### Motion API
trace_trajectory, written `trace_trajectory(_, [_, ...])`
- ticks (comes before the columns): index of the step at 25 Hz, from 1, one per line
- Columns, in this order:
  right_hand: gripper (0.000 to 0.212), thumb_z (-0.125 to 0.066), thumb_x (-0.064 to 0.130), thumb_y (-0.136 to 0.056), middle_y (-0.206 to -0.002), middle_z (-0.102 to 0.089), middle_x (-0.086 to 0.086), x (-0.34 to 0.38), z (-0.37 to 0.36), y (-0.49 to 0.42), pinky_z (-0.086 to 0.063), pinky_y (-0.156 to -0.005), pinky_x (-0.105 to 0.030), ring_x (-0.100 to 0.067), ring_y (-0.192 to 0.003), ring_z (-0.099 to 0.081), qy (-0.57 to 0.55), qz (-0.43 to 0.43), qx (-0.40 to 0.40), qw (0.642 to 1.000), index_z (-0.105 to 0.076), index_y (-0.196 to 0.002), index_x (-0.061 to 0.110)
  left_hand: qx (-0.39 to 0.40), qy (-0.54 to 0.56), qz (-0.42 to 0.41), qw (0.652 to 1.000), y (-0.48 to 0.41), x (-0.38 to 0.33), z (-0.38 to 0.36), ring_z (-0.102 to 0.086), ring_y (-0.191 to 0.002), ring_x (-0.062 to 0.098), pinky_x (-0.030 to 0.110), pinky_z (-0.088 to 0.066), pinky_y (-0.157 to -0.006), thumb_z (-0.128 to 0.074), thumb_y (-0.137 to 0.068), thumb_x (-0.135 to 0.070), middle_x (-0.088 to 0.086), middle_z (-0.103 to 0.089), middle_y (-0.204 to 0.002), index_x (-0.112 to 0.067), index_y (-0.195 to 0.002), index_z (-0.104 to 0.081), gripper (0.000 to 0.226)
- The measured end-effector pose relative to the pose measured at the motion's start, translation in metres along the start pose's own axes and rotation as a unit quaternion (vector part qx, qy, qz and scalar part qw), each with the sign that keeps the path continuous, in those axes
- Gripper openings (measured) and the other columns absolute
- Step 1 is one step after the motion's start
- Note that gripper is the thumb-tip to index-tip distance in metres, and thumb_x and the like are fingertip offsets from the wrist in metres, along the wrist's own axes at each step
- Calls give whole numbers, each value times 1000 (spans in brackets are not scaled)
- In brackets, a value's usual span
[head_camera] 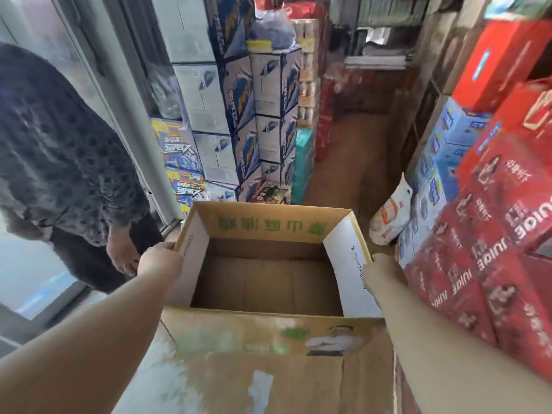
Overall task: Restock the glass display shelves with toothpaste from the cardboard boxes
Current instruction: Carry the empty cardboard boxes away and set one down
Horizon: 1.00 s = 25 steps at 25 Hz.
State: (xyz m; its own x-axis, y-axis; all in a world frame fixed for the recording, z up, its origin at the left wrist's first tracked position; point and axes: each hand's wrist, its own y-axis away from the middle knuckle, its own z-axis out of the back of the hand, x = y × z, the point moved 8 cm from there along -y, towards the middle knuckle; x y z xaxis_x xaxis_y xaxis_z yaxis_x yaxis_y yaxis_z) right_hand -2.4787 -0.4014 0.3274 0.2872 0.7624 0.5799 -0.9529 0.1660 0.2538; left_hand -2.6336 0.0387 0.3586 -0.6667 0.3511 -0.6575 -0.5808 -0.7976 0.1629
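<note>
I see bright daylight washing in through the glass panel (27, 273) on the left, a dimmer far aisle (352, 144), soft blur throughout, and wide-angle bending toward the edges.

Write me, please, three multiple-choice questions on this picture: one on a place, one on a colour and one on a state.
1. Where do the red juice cartons stand, seen from the cardboard box?
A. to its right
B. to its left
C. inside it

2. What colour is the print on the box's far flap?
A. red
B. green
C. black

3. In what state is the box?
A. taped shut
B. open and full
C. open and empty

Answers:
1 A: the red cartons are stacked along the right side of the view, beside the box.
2 B: green characters run across that flap.
3 C: the flaps stand up and only the bare bottom shows inside.
</note>
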Motion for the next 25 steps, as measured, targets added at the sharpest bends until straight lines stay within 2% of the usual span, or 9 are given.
trace_trajectory(3, [31, -45, 10, -90, -109, -61, -16, -11, -51, -32, -51, -77, -36, -36, -96, -60, -2, -54, -1, 999, -56, -119, 8, 23, -35, -16, 999, -55, 5, -45, -66, -86, 34, 43, -56, -79, -54, -85, -14, 15, -71, -94, -17, -102, -72, 25])
trace_trajectory(5, [30, -45, 9, -90, -101, -60, -15, -11, -87, -59, -50, -74, -36, -34, -90, -60, 4, -90, 13, 996, -57, -117, 9, 45, -78, -16, 996, -95, 11, -77, -65, -85, 35, 39, -55, -77, -50, -90, -15, 15, -70, -93, -16, -102, -71, 24])
trace_trajectory(9, [33, -43, 7, -95, -121, -54, -17, 3, -146, -110, -44, -77, -32, -35, -98, -53, 41, -132, 22, 990, -53, -127, 9, 62, -97, 6, 993, -177, 24, -127, -62, -82, 34, 38, -52, -72, -46, -92, -14, 9, -66, -88, -17, -105, -68, 26])
trace_trajectory(13, [30, -42, 8, -98, -121, -56, -16, 13, -192, -143, -38, -72, -29, -30, -87, -45, 85, -129, 36, 987, -52, -126, 8, 80, -114, 21, 990, -227, 39, -166, -58, -79, 31, 35, -47, -67, -43, -89, -8, 8, -62, -92, -17, -115, -66, 36])
trace_trajectory(16, [30, -41, 8, -98, -120, -56, -15, 12, -208, -160, -37, -67, -27, -29, -85, -45, 83, -162, 37, 983, -52, -127, 8, 111, -108, 37, 987, -258, 37, -201, -60, -84, 34, 38, -51, -71, -41, -90, -9, 10, -66, -103, -19, -121, -63, 39])
trace_trajectory(18, [32, -39, 8, -98, -121, -55, -15, 10, -198, -169, -37, -67, -28, -29, -88, -46, 71, -213, 11, 975, -50, -129, 9, 147, -111, 36, 982, -274, 19, -224, -61, -89, 37, 40, -52, -73, -41, -91, -10, 12, -66, -108, -20, -123, -62, 39])
trace_trajectory(20, [35, -39, 7, -97, -116, -54, -14, 15, -182, -182, -43, -70, -31, -32, -94, -52, 51, -229, -12, 972, -50, -129, 9, 169, -89, 18, 981, -288, -13, -237, -62, -94, 39, 43, -52, -79, -40, -91, -9, 15, -66, -107, -18, -123, -61, 39])
trace_trajectory(22, [36, -39, 7, -96, -117, -55, -14, 24, -157, -203, -49, -74, -35, -36, -101, -55, 20, -236, -37, 971, -50, -130, 8, 169, -102, -23, 980, -302, -65, -241, -62, -92, 40, 44, -52, -80, -41, -89, -7, 16, -66, -101, -18, -118, -64, 39])
trace_trajectory(25, [35, -40, 8, -95, -123, -58, -17, 45, -106, -239, -52, -80, -37, -39, -107, -57, -16, -230, -88, 969, -54, -127, 9, 157, -108, -97, 977, -321, -160, -249, -62, -92, 40, 47, -53, -84, -42, -89, -8, 20, -66, -102, -16, -119, -63, 37])
